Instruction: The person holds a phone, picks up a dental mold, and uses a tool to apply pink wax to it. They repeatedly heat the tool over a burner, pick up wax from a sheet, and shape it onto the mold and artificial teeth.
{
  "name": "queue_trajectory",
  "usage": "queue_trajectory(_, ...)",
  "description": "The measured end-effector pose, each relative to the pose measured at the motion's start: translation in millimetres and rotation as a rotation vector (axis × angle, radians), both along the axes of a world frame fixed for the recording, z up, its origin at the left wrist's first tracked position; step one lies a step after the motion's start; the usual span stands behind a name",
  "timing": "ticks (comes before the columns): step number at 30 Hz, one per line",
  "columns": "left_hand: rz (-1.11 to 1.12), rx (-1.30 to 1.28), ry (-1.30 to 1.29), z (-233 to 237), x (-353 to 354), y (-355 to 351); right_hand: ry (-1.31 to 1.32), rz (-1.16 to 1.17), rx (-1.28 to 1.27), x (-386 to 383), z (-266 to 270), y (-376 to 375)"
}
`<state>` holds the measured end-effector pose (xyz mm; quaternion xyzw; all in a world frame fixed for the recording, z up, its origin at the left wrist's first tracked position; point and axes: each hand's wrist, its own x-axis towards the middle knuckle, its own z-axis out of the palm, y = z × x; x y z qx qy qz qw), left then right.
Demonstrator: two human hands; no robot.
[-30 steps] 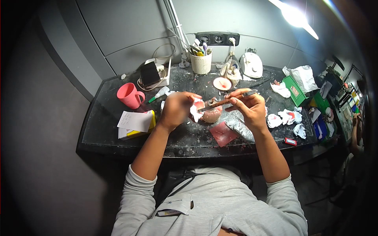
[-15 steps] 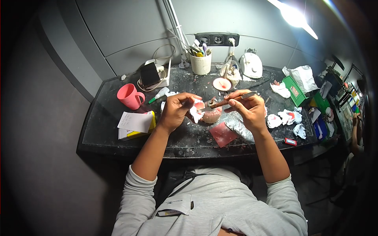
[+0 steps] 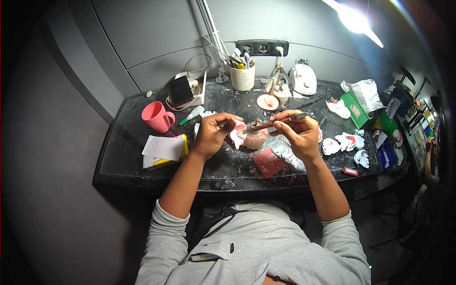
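Note:
My left hand (image 3: 212, 135) is closed on a small white and pink piece (image 3: 237, 135), above the middle of the dark desk. My right hand (image 3: 300, 134) pinches a knife-like tool with a brown handle (image 3: 262, 126), and its metal tip reaches the piece. Behind and below them lies a rounded pink object (image 3: 257, 139), partly hidden. A flat pink sheet (image 3: 269, 163) rests near the desk's front edge, beside crinkled clear plastic (image 3: 288, 156).
A pink mug (image 3: 156, 117) and a yellow box under paper (image 3: 164, 147) stand left. Behind are a tool cup (image 3: 242, 78) and a round dish (image 3: 268, 101). Crumpled papers (image 3: 349, 141), a red box (image 3: 350, 171) and a green box (image 3: 355, 109) lie right. Another person's arm shows far right.
The tool in my right hand has tilted slightly and shifted a little. My left hand has barely moved.

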<state>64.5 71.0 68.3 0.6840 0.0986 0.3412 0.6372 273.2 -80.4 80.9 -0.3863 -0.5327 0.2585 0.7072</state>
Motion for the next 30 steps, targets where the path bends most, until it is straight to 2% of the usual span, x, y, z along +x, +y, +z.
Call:
queue_trajectory(17,0.005,0.019,0.026,-6.2,-0.2,3.6,-0.076,-0.039,0.033,-4.4,-4.5,-0.3)
queue_trajectory(20,0.005,-0.048,0.021,-3.6,-0.1,0.9,-0.062,-0.046,0.060,-6.7,-5.1,0.1)
queue_trajectory(25,0.013,-0.020,0.054,-5.5,-0.9,2.9,-0.244,-0.113,0.093,-5.2,-5.5,-0.9)
queue_trajectory(30,0.019,-0.003,0.055,-6.1,-0.9,4.1,-0.193,-0.086,0.110,-6.4,-4.9,-0.9)
